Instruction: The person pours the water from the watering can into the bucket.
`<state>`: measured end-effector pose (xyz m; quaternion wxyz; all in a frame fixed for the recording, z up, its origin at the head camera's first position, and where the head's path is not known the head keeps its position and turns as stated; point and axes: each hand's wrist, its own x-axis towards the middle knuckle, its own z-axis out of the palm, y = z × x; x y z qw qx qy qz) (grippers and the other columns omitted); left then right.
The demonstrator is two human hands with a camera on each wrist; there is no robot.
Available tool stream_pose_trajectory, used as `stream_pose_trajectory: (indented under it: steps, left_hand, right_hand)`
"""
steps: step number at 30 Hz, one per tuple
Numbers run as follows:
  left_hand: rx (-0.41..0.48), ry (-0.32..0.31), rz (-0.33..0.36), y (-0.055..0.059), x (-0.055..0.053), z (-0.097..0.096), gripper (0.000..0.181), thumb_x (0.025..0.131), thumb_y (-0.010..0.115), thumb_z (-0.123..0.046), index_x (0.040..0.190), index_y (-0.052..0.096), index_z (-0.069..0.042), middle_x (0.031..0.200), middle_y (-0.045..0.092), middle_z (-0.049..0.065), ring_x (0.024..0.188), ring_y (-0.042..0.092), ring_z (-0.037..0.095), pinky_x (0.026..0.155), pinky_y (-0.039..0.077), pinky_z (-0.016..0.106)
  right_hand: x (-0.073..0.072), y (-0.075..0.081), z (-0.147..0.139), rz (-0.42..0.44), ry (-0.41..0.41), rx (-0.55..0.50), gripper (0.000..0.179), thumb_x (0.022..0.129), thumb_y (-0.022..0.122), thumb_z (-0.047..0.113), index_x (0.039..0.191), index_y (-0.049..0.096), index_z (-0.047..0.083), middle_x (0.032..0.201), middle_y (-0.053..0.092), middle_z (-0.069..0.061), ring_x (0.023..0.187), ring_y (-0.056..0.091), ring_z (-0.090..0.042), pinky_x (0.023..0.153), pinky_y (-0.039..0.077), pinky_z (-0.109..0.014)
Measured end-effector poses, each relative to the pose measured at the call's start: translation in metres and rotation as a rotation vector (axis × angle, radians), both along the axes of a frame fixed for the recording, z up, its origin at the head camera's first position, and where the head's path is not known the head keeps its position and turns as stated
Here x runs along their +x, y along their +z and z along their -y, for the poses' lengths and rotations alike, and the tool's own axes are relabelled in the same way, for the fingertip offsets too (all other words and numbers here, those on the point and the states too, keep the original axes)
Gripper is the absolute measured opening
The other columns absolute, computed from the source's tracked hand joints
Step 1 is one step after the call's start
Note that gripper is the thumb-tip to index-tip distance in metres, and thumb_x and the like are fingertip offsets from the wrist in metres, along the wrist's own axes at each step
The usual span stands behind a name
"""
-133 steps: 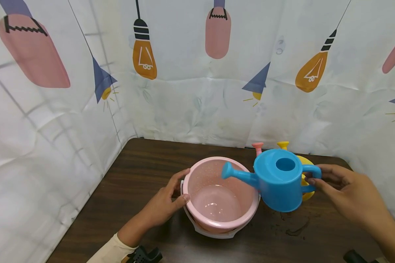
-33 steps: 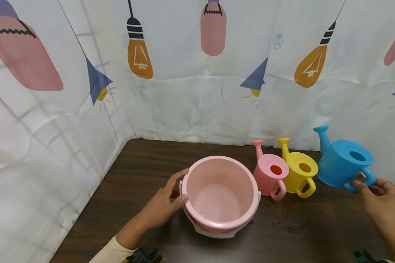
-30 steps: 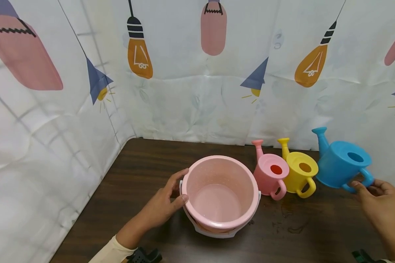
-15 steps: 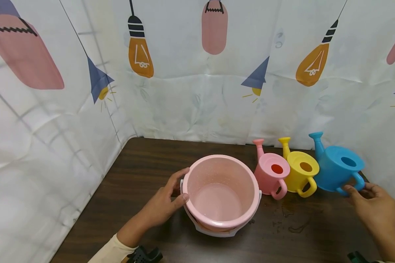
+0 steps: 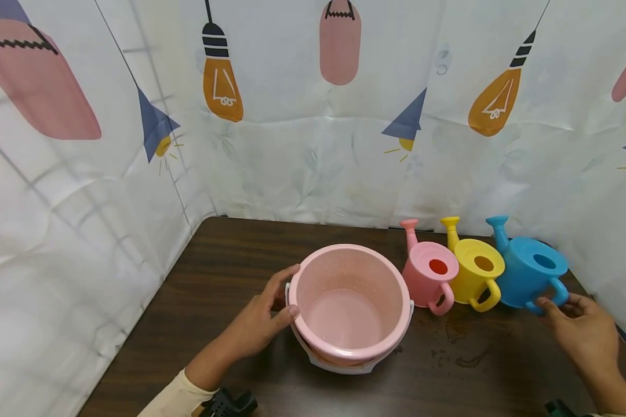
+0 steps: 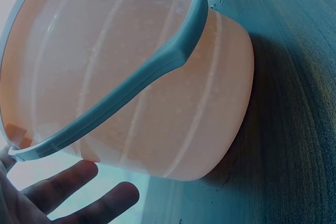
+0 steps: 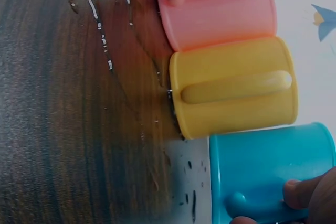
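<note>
A pink bucket point(image 5: 350, 353) with a pale carrying handle point(image 6: 131, 87) stands upright mid-table. At its left rim, my left hand point(image 5: 258, 324) holds on with thumb over the edge; in the left wrist view two other fingers spread straight beside the wall. On the right, my right hand point(image 5: 584, 333) pinches the lower handle of a blue watering can point(image 5: 521, 284), its thumb point(image 7: 302, 192) showing against the can. The blue can is upright and seems to rest on the table. Just left of it come a yellow watering can point(image 5: 466, 284) and a pink one point(image 5: 422, 284).
Small water spills point(image 5: 472, 360) lie on the dark wooden table point(image 5: 229, 255) in front of the cans. A white printed curtain point(image 5: 302, 162) hangs close behind and along both sides. A little clear liquid seems to lie in the bucket's bottom.
Earlier my right hand held the blue can tilted over the bucket, then carried it right. It has since lowered it beside the yellow can. My left hand stays on the bucket.
</note>
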<state>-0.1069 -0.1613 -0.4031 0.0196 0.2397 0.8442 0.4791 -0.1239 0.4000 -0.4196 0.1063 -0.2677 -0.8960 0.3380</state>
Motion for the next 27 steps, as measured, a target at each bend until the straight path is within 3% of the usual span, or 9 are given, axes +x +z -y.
stream_pose_trajectory:
  steps: [5,11,18,27]
  left_hand:
    - [0.006,-0.005,0.008,0.000,0.000,0.000,0.066,0.103,0.056,-0.032,0.160,0.023,-0.033,0.122,0.066,0.002,0.106,0.065,0.016,0.090,0.052,0.043]
    - [0.001,-0.001,0.006,0.000,0.000,0.001,0.065,0.103,0.057,-0.032,0.159,0.024,-0.032,0.120,0.066,0.002,0.105,0.065,0.015,0.089,0.052,0.041]
    - [-0.002,-0.002,-0.002,-0.002,0.000,0.000,0.065,0.103,0.056,-0.032,0.160,0.024,-0.033,0.120,0.066,0.002,0.104,0.064,0.014,0.089,0.052,0.040]
    - [0.003,0.000,-0.009,-0.001,0.001,0.000,0.066,0.103,0.057,-0.033,0.160,0.024,-0.033,0.121,0.066,0.002,0.106,0.064,0.014,0.087,0.051,0.039]
  right_hand:
    - [0.001,-0.005,-0.002,0.020,0.005,0.023,0.069,0.101,0.061,0.039,0.140,0.044,-0.016,0.122,0.060,-0.039,0.103,0.061,-0.052,0.064,0.046,-0.048]
    - [0.003,-0.010,-0.001,0.023,0.015,0.017,0.068,0.101,0.062,0.038,0.138,0.045,-0.017,0.120,0.060,-0.040,0.102,0.061,-0.054,0.067,0.048,-0.053]
    - [0.002,-0.014,-0.003,0.028,0.019,0.015,0.066,0.101,0.064,0.036,0.134,0.047,-0.018,0.118,0.060,-0.041,0.091,0.067,-0.051,0.062,0.049,-0.050]
    - [0.004,-0.018,-0.003,0.065,0.029,0.008,0.063,0.100,0.063,0.035,0.133,0.047,-0.017,0.121,0.056,-0.043,0.102,0.059,-0.057,0.071,0.046,-0.060]
